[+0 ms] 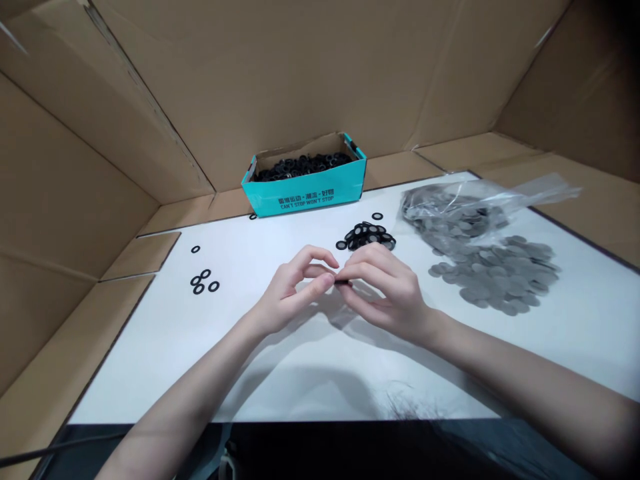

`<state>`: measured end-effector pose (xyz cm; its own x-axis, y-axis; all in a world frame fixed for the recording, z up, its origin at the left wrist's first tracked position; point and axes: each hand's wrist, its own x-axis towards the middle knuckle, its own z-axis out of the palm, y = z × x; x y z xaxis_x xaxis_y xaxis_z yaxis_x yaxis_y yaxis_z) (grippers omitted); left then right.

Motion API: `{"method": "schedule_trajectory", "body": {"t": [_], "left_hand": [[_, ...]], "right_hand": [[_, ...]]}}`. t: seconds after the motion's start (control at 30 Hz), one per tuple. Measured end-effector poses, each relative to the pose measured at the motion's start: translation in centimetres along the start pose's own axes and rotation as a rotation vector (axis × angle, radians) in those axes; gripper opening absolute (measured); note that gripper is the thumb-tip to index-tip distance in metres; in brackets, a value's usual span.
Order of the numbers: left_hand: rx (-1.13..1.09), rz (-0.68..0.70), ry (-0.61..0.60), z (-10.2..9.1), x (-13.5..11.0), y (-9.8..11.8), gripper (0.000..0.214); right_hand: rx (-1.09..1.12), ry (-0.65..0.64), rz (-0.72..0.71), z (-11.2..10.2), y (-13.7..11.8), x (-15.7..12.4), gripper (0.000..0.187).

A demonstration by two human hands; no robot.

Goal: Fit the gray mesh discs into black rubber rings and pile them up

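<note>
In the head view, my left hand [299, 288] and my right hand [383, 287] meet over the middle of the white board. Between their fingertips is a small black ring [343, 283], seen nearly edge-on. Thumb and fingers of my right hand pinch it, while my left thumb and fingertips press at its left side. Whether a disc sits inside it is hidden. Just beyond my right hand lies a pile of black rings with grey centres [369, 235]. To its right spreads a heap of thin grey discs [505, 277].
A turquoise box [306, 192] full of black rings stands at the back. Behind the grey heap lies a clear plastic bag [460, 210] with more discs. Several loose black rings [199, 289] lie at left. Cardboard walls [300, 73] enclose the white board [165, 360].
</note>
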<state>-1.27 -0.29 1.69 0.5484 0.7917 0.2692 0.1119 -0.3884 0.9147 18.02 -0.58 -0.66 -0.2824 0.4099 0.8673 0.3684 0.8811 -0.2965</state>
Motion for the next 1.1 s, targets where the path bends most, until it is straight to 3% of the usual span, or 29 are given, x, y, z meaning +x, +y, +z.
{"method": "schedule_trajectory", "body": {"t": [0.1, 0.23, 0.4, 0.67, 1.1], "left_hand": [[0.265, 0.163, 0.082, -0.3, 0.1, -0.1, 0.014], [0.611, 0.318, 0.089, -0.7, 0.2, -0.2, 0.014], [0.827, 0.425, 0.073, -0.7, 0.3, -0.4, 0.02], [0.664, 0.373, -0.006, -1.1, 0.4, -0.4, 0.018], [0.547, 0.258, -0.016, -1.3, 0.5, -0.3, 0.021]], "right_hand": [[0.055, 0.017, 0.099, 0.0, 0.0, 0.2, 0.011], [0.13, -0.018, 0.181, 0.2, -0.1, 0.2, 0.011], [0.177, -0.058, 0.246, 0.3, -0.2, 0.1, 0.01], [0.291, -0.149, 0.376, 0.0, -0.2, 0.4, 0.01], [0.341, -0.205, 0.478, -0.1, 0.1, 0.4, 0.01]]}}
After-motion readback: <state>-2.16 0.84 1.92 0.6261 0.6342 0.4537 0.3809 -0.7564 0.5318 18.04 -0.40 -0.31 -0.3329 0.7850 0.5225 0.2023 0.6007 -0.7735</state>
